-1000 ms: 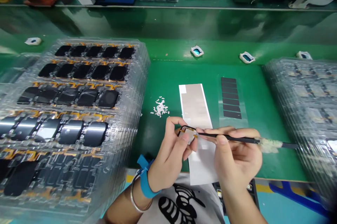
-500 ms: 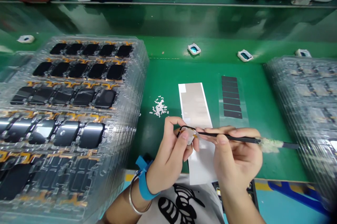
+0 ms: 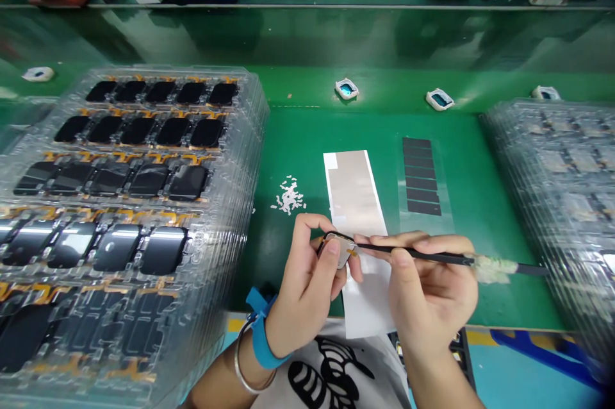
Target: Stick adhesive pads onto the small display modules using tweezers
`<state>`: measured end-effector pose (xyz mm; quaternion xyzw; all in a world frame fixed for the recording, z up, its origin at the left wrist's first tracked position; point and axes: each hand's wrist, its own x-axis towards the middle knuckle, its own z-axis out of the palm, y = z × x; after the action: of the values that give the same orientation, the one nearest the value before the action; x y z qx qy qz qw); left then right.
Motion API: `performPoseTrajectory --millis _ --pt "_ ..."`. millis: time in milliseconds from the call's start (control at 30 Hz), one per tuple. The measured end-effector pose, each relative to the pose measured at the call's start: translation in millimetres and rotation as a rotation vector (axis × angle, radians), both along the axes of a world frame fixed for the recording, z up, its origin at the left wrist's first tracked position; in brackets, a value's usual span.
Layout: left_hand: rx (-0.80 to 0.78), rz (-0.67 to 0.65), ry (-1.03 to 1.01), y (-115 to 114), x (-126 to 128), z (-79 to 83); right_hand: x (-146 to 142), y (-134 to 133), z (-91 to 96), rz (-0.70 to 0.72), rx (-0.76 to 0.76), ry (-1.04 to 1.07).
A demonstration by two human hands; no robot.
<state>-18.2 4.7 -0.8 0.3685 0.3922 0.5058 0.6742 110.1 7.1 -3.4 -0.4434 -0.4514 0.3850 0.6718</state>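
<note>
Between thumb and fingers, my left hand (image 3: 312, 268) grips a small display module (image 3: 344, 251) with a black rim, its pale back facing up and a bit of orange flex showing. My right hand (image 3: 430, 287) is closed around black tweezers (image 3: 418, 253) whose rear part is wrapped in pale tape. The tips of the tweezers meet the upper right edge of the module; whether they pinch anything is too small to tell. Under both hands lies a sheet of white and beige backing paper (image 3: 353, 188). Left of it is a pile of tiny white pieces (image 3: 289, 196).
Stacked clear trays of display modules (image 3: 262, 120) fill the left side, and another tray stack (image 3: 514, 159) stands right. A clear sheet with black strips (image 3: 421, 176) lies behind my right hand. Small white-rimmed parts (image 3: 346, 89) sit along the back, below a shelf with boxes.
The tweezer tips have shifted slightly up along the module's edge, and more of the orange flex shows. Both hands keep their grip; the whole view has moved slightly.
</note>
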Motion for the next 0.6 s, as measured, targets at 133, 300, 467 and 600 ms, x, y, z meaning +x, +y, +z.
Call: performPoseTrajectory --millis 133,300,467,600 --pt "-0.013 0.048 -0.041 1.1 1.0 1.2 -0.8 -1.1 1.0 0.043 0.019 0.010" --pt "0.009 0.107 0.010 3.2 0.8 0.5 1.3 -1.4 0.4 0.077 0.044 -0.022" --pt "0.002 0.105 0.081 5.4 0.1 1.3 0.8 -3.8 -2.2 0.133 0.058 0.033" --pt "-0.016 0.114 0.169 5.1 0.1 3.9 6.3 -0.8 2.2 0.111 0.022 0.154"
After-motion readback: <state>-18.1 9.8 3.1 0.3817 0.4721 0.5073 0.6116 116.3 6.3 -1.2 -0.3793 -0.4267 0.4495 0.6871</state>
